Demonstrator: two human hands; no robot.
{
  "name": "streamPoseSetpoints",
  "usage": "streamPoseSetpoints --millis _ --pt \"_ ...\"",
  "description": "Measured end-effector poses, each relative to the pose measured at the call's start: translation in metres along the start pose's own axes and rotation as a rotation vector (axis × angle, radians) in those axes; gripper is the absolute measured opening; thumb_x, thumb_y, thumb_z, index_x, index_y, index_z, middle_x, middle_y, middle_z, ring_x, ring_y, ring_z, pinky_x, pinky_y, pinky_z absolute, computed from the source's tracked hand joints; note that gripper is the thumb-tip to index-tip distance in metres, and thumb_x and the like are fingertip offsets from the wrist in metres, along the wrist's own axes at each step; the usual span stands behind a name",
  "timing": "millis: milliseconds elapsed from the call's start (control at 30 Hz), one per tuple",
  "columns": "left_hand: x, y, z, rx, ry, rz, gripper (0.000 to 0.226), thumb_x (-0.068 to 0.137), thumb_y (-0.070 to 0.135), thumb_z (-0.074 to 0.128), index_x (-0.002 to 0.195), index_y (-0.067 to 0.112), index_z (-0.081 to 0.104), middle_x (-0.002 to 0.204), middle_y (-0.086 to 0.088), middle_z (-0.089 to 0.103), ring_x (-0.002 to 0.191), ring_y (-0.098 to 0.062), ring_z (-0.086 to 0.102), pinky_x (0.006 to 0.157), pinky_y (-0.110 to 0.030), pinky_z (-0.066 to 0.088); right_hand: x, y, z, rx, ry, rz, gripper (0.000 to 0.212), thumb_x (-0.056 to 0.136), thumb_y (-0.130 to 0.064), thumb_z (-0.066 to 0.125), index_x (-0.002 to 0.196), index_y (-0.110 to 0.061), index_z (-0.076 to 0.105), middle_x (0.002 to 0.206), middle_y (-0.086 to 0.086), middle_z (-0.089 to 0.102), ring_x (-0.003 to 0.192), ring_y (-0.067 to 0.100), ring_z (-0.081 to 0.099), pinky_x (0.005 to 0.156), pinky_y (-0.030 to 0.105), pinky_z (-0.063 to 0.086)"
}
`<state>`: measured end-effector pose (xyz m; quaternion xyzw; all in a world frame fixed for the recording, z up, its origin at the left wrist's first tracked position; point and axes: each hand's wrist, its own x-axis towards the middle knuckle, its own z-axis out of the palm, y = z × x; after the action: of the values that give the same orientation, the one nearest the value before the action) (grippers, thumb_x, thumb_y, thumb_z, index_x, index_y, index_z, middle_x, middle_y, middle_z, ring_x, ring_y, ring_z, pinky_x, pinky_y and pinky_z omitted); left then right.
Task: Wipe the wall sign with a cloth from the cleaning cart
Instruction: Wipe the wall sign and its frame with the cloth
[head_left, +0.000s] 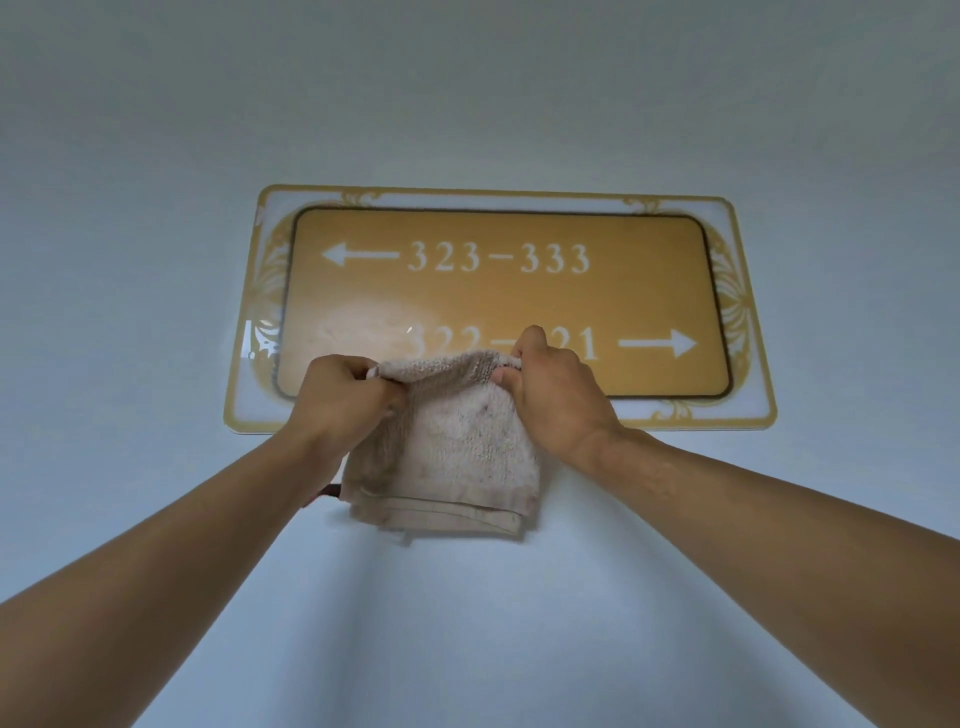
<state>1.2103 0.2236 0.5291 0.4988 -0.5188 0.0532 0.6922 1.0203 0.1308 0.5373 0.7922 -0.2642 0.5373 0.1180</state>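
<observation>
Both hands pinch the top hem of the beige, stained terry cloth (457, 441): the left hand (345, 397) has its fingers curled shut on the left corner, and the right hand (550, 389) has thumb and fingers pressed together on the right corner, so the cloth hangs folded between them.

Directly above and behind that grip is the gold rectangular wall sign with white room numbers and arrows (498, 306), fixed to the pale blue-white wall (467, 93). Its long axis runs left to right, parallel to the held hem. The cloth's top edge overlaps the sign's lower edge near the middle; whether it touches the surface cannot be told.

Both hands sit about equally near the sign's bottom border, the right one reaching slightly higher, over the lower row of numbers. Wiping would likely mean moving up, then sweeping sideways along that long axis.
</observation>
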Motion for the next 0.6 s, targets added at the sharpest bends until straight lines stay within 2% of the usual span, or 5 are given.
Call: streamPoseSetpoints --millis 100,200,367,467,600 --pt "-0.021 0.020 0.013 -0.063 -0.052 -0.102 0.014 0.063 0.006 0.059 0.075 0.001 0.059 0.078 -0.008 0.046 0.078 -0.022 0.043 0.072 -0.039 0.031 -0.009 0.011 -0.020 0.064 -0.023 -0.014 0.019 0.104 -0.023 0.055 0.112 -0.011 0.043 0.072 -0.017 0.044 0.071 0.015 0.048 0.058 0.030 0.036" --pt "-0.046 0.042 0.034 -0.133 -0.077 -0.220 0.027 0.053 0.008 0.054 0.079 0.013 0.057 0.084 -0.008 0.045 0.082 -0.025 0.044 0.073 -0.042 0.031 -0.026 0.027 -0.048 0.189 -0.098 0.002 0.013 0.104 -0.020 0.053 0.106 -0.019 0.041 0.072 -0.017 0.042 0.059 -0.001 0.041 0.042 0.014 0.030" --pt "-0.088 0.073 0.067 -0.151 -0.180 -0.338 0.029 0.049 0.004 0.052 0.078 0.009 0.051 0.089 -0.011 0.043 0.083 -0.028 0.045 0.072 -0.043 0.032 -0.063 0.058 -0.091 0.346 -0.225 0.095 0.011 0.104 -0.020 0.053 0.111 -0.020 0.044 0.079 -0.013 0.045 0.053 0.004 0.045 0.036 0.012 0.031" --pt "-0.118 0.094 0.083 -0.175 -0.207 -0.362 0.022 0.054 -0.002 0.052 0.071 0.010 0.046 0.089 -0.011 0.040 0.084 -0.028 0.042 0.072 -0.042 0.031 -0.088 0.071 -0.117 0.390 -0.235 0.146 0.016 0.103 -0.022 0.056 0.116 -0.016 0.049 0.076 -0.008 0.045 0.053 0.008 0.045 0.036 0.014 0.031" --pt "-0.151 0.118 0.091 -0.170 -0.194 -0.402 0.023 0.056 0.002 0.054 0.078 0.007 0.051 0.090 -0.011 0.047 0.083 -0.030 0.048 0.072 -0.041 0.036 -0.118 0.078 -0.146 0.482 -0.225 0.203 0.022 0.102 -0.028 0.058 0.120 -0.019 0.049 0.085 0.002 0.054 0.057 0.013 0.048 0.038 0.015 0.035"
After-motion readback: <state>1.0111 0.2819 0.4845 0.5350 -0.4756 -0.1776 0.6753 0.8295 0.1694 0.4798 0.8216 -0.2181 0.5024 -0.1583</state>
